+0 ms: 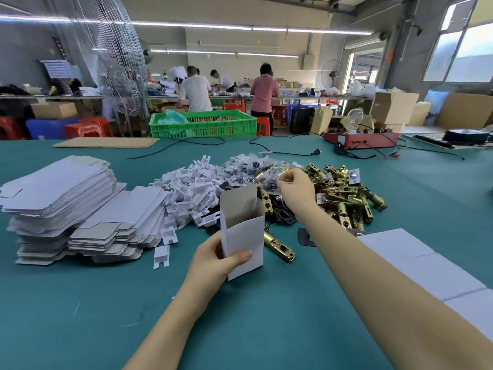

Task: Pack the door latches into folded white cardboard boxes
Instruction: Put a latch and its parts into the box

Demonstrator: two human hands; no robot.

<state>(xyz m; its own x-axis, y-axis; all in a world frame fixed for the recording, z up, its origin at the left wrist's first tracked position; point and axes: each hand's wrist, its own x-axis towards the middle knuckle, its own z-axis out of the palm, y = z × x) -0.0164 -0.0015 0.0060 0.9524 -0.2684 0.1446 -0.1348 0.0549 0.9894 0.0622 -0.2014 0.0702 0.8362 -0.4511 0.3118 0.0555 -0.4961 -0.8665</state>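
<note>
My left hand (214, 259) grips a folded white cardboard box (244, 235), held upright with its top flap open. My right hand (294, 189) reaches over the pile of small clear plastic bags (248, 169) and pinches one of them between thumb and fingers. A heap of brass door latches (344, 194) lies to the right of that hand. One loose brass latch (278, 245) lies on the green table just right of the box. Black plates (282, 216) lie beneath my right wrist.
Stacks of flat white box blanks (64, 201) fill the left side. A pile of white plastic inserts (192, 190) sits beside them. Closed white boxes (416, 263) lie at the right under my forearm. A green crate (202, 125), cables and a red device (360, 140) stand behind.
</note>
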